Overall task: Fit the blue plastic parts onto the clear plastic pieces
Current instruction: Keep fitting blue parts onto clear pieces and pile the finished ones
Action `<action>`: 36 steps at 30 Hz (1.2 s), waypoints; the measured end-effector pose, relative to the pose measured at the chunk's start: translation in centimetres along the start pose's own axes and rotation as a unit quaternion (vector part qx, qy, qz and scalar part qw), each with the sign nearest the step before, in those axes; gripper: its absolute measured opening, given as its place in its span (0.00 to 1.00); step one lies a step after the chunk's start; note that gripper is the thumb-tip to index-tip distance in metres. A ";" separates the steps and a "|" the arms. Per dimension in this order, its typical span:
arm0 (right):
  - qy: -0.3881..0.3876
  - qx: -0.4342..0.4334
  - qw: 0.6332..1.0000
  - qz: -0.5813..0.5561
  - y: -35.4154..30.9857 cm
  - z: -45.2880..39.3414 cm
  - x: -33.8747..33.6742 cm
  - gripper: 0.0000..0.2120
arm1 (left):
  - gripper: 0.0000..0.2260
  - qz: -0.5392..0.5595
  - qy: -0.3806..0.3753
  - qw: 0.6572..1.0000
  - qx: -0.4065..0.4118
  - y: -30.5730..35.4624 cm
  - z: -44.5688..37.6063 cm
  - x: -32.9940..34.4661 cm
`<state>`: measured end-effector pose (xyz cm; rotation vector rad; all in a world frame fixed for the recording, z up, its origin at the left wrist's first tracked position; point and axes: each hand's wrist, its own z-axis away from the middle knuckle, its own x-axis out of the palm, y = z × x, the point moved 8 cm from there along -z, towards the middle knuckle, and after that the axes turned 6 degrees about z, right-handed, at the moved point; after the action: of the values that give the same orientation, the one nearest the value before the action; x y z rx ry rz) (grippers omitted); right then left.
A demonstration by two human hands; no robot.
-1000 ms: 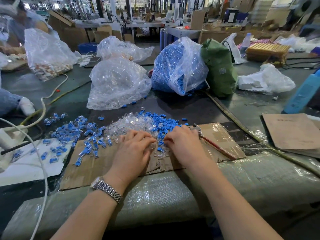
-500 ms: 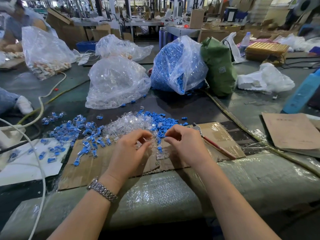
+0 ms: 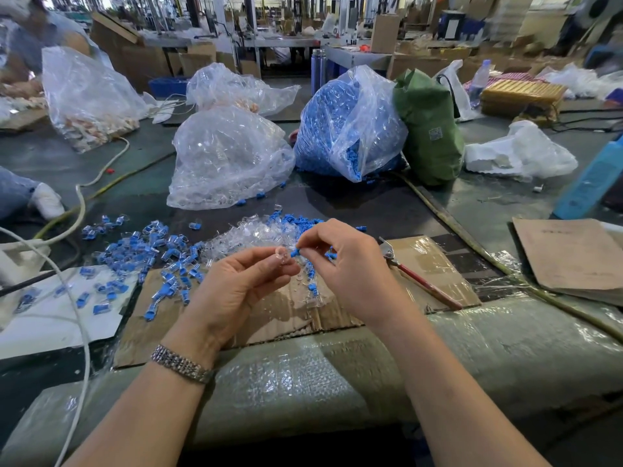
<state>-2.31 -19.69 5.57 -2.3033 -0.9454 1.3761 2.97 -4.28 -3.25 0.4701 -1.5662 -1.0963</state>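
1. Above the near edge of the counter [image 3: 387,210], over a taped sheet of cardboard [image 3: 435,264], both hands are raised and brought close together.
2. The left hand [image 3: 236,288], palm up with a metal watch [image 3: 182,364] at the wrist, pinches a clear plastic piece [image 3: 282,257] between thumb and fingertips; its other fingers are loosely curled.
3. The right hand [image 3: 347,264] pinches a blue plastic part [image 3: 295,252] between thumb and forefinger, the rest of its fingers bent beneath.
4. The blue part's end sits just beside the clear piece, at its right side; whether they touch cannot be told.
5. Behind the hands, on the counter and the far edge of the cardboard, lies a pile of loose clear pieces [image 3: 249,235] mixed with loose blue parts [image 3: 290,220].
6. To the left of that pile, a scatter of clear pieces with blue in them [image 3: 141,251] spreads across the counter and onto a white sheet [image 3: 40,318].
7. Just right of the right hand, a red-handled tool [image 3: 421,281] lies slantwise on the cardboard.
8. Toward the counter's far side stand a clear bag of clear pieces [image 3: 226,160], a clear bag of blue parts [image 3: 344,126] and a green bag [image 3: 428,129], the last two touching.
9. A white cable [image 3: 81,210] runs along the left side of the counter.
10. At the right edge lies a brown cardboard sheet [image 3: 573,254].
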 end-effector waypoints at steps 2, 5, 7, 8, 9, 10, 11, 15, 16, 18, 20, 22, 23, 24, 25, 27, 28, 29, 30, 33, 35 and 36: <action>-0.013 -0.019 0.999 0.034 -0.7 -0.1 0.1 0.02 | 0.12 -0.005 -0.006 1.000 -0.002 0.0 0.1 0.3; -0.030 -0.033 0.996 0.074 -1.5 -0.1 0.5 0.03 | 0.10 -0.007 -0.008 1.000 0.001 0.1 0.2 0.7; -0.038 -0.042 0.994 0.096 -1.9 -0.1 0.6 0.04 | 0.10 -0.006 -0.010 1.000 0.003 0.2 0.3 0.9; -0.044 -0.044 0.992 0.108 -2.0 -0.1 0.7 0.05 | 0.09 -0.006 -0.010 1.000 0.005 0.2 0.3 0.9; -0.050 -0.047 0.990 0.121 -2.2 -0.2 0.8 0.05 | 0.09 -0.006 -0.012 1.000 0.007 0.2 0.4 1.0; -0.054 -0.051 0.989 0.132 -2.3 -0.2 0.9 0.05 | 0.09 -0.006 -0.016 1.000 0.008 0.3 0.4 1.0; -0.056 -0.053 0.987 0.139 -2.4 -0.3 1.0 0.05 | 0.09 -0.008 -0.021 1.000 0.008 0.3 0.4 1.1; -0.064 -0.032 0.994 0.080 -1.6 -0.3 0.8 0.06 | 0.10 -0.011 -0.030 0.999 0.006 0.3 0.4 1.2; -0.055 -0.007 0.997 0.047 -0.9 -0.3 0.4 0.08 | 0.10 -0.009 -0.029 1.000 0.007 0.3 0.4 1.2; -0.027 0.068 0.997 0.032 1.4 -0.1 -0.6 0.11 | 0.08 -0.004 -0.025 1.000 0.010 0.3 0.4 1.2; -0.046 0.167 0.972 0.157 4.8 0.3 -1.4 0.18 | 0.07 0.005 -0.021 1.000 0.008 0.3 0.5 1.1; -0.114 0.279 0.905 0.299 8.2 1.6 -1.9 0.27 | 0.08 0.006 -0.019 1.000 0.003 0.2 0.5 1.0; -0.146 0.325 0.872 0.334 9.5 2.5 -2.0 0.31 | 0.09 0.005 -0.019 1.000 0.001 0.2 0.4 1.1; -0.169 0.358 0.848 0.352 10.4 3.3 -2.2 0.33 | 0.11 0.003 -0.019 1.000 -0.001 0.3 0.4 1.1; -0.181 0.376 0.835 0.360 11.0 3.8 -2.2 0.34 | 0.11 0.002 -0.019 1.000 -0.002 0.3 0.4 1.1; -0.187 0.382 0.829 0.365 11.6 4.3 -2.3 0.33 | 0.12 0.000 -0.019 1.000 -0.004 0.3 0.4 1.1; -0.185 0.375 0.830 0.369 11.7 4.1 -2.3 0.31 | 0.11 -0.002 -0.020 1.000 -0.005 0.3 0.5 1.1; -0.183 0.365 0.832 0.377 11.6 3.9 -2.4 0.28 | 0.11 -0.003 -0.020 1.000 -0.006 0.2 0.5 1.0; -0.181 0.355 0.834 0.381 11.4 3.6 -2.5 0.24 | 0.11 -0.002 -0.020 1.000 -0.007 0.2 0.5 1.0; -0.159 0.343 0.862 0.339 11.2 2.9 -2.6 0.11 | 0.12 0.007 -0.006 1.000 -0.003 0.3 0.4 0.7; -0.145 0.341 0.892 0.258 10.6 2.7 -2.6 0.13 | 0.11 0.010 0.010 1.000 0.004 0.3 0.3 0.4; -0.145 0.339 0.908 0.200 10.2 2.6 -2.5 0.14 | 0.11 0.012 0.015 1.000 0.007 0.3 0.2 0.2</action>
<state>-1.43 -29.12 0.38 -1.8213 0.0062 1.8715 2.81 -4.23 -2.86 0.4748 -1.5496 -1.0562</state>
